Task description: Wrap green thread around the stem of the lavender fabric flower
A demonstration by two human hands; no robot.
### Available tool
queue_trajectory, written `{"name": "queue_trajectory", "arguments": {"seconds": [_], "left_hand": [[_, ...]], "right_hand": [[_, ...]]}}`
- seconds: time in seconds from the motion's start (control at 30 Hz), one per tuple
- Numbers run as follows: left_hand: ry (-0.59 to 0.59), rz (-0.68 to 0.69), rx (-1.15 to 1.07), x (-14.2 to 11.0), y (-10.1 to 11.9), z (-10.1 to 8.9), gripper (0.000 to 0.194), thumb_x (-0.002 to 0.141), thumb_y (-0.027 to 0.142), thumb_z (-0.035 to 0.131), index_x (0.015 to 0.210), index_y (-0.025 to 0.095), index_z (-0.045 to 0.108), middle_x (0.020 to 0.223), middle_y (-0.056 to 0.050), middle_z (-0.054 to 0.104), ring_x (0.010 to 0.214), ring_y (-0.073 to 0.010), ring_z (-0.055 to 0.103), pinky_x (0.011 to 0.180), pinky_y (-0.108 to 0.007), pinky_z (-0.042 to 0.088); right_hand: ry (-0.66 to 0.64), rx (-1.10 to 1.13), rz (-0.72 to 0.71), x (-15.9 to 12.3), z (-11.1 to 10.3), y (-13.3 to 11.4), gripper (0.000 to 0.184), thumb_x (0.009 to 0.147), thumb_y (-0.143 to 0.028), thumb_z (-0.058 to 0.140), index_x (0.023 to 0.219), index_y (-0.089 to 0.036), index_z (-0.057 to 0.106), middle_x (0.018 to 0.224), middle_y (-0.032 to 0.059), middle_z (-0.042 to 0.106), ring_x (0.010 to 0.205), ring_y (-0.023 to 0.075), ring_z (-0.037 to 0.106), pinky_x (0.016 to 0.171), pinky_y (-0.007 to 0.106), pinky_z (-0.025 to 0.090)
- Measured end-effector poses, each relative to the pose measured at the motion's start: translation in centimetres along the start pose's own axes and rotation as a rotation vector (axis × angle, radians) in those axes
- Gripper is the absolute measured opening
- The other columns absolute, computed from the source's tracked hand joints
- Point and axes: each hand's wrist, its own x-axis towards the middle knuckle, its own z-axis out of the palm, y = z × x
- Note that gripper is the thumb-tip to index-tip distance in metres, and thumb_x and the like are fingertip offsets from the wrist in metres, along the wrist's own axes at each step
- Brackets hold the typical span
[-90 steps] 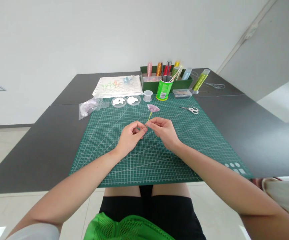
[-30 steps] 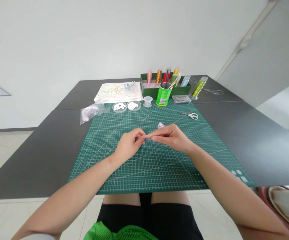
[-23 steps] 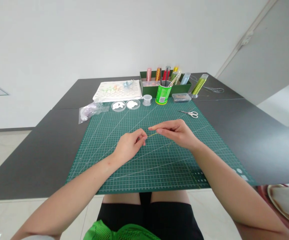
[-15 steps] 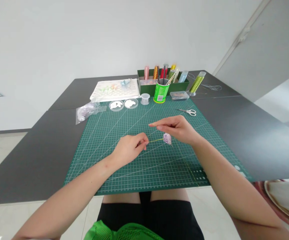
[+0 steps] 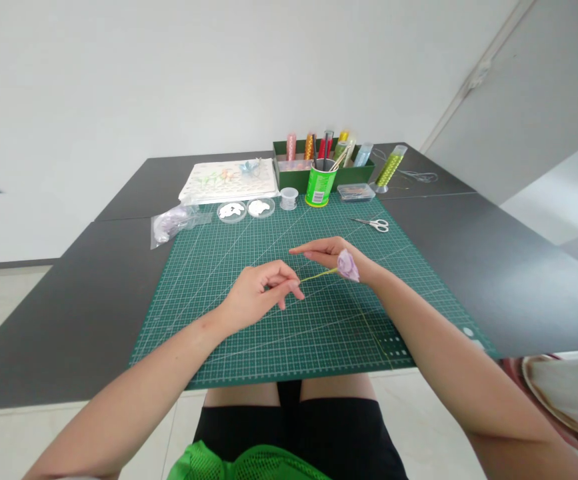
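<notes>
Jutting from the left hand (image 5: pixel 259 291), the flower (image 5: pixel 348 265) overlaps the right hand (image 5: pixel 331 249).

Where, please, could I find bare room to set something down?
The tabletop beside the mat is bare at right, and at left nearer than the bag. Crowded: the mat's far edge, with dishes and can; its middle, with left hand, right hand and flower.

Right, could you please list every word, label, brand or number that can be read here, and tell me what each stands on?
No text can be read.
Green can: a pale barcode-like patch and faint print, too small and blurred to read.
Cutting mat: grid lines and white printed shapes, no readable numbers.
White sheets: faint marks, too blurred to tell whether they are words.
Lilac flower: no writing visible.
</notes>
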Motion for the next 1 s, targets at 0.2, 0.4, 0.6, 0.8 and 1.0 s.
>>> {"name": "queue_trajectory", "arguments": {"seconds": [0.2, 0.4, 0.6, 0.8, 1.0], "left_hand": [[0.245, 0.097, -0.005, 0.2, -0.2, -0.8, 0.016, 0.101, 0.033, 0.056, 0.092, 0.02, 0.057, 0.084, -0.002, 0.081, 0.052, -0.009, 0.064, 0.056, -0.022, 0.052], [0.382, 0.079, 0.161, 0.7, -0.5, -1.6, 0.016, 0.102, 0.03, 0.054, 0.089, 0.021, 0.055, 0.079, 0.0, 0.079, 0.053, -0.0093, 0.065, 0.059, -0.022, 0.052], [0.424, 0.049, 0.257, 0.9, -1.0, -1.8, 0.017, 0.102, 0.031, 0.053, 0.088, 0.021, 0.054, 0.078, 0.001, 0.078, 0.054, -0.0101, 0.065, 0.058, -0.022, 0.051], [0.334, -0.016, 0.383, 1.0, -1.3, -1.9, 0.014, 0.102, 0.03, 0.053, 0.089, 0.023, 0.054, 0.079, 0.003, 0.079, 0.06, -0.0131, 0.07, 0.062, -0.025, 0.049], [0.125, -0.007, 0.59, 1.0, -1.8, -1.7, 0.012, 0.102, 0.021, 0.05, 0.091, 0.023, 0.055, 0.082, 0.006, 0.08, 0.061, -0.0141, 0.071, 0.062, -0.025, 0.045]], "right_hand": [[-0.107, -0.019, 0.031, -0.2, 0.4, -0.1, 0.036, 0.099, -0.039, 0.059, 0.123, -0.021, 0.079, 0.109, 0.0075, 0.08, 0.093, 0.0214, 0.07, 0.087, 0.037, 0.054], [-0.285, -0.048, -0.013, -0.5, 0.6, -0.8, 0.036, 0.101, -0.039, 0.059, 0.124, -0.021, 0.079, 0.089, 0.0039, 0.079, 0.068, 0.0144, 0.061, 0.066, 0.028, 0.046], [-0.383, -0.001, -0.063, -0.9, 0.6, -2.3, 0.034, 0.102, -0.034, 0.058, 0.126, -0.02, 0.078, 0.109, 0.007, 0.081, 0.083, 0.0159, 0.07, 0.074, 0.029, 0.051], [-0.35, 0.115, -0.119, -1.5, -0.2, -3.4, 0.032, 0.099, -0.039, 0.064, 0.12, -0.019, 0.081, 0.109, 0.0089, 0.081, 0.093, 0.0183, 0.073, 0.08, 0.029, 0.055], [-0.219, 0.235, -0.151, -2.0, -0.7, -3.8, 0.032, 0.096, -0.044, 0.07, 0.112, -0.02, 0.084, 0.084, 0.0055, 0.079, 0.067, 0.0137, 0.064, 0.06, 0.026, 0.048]]}}
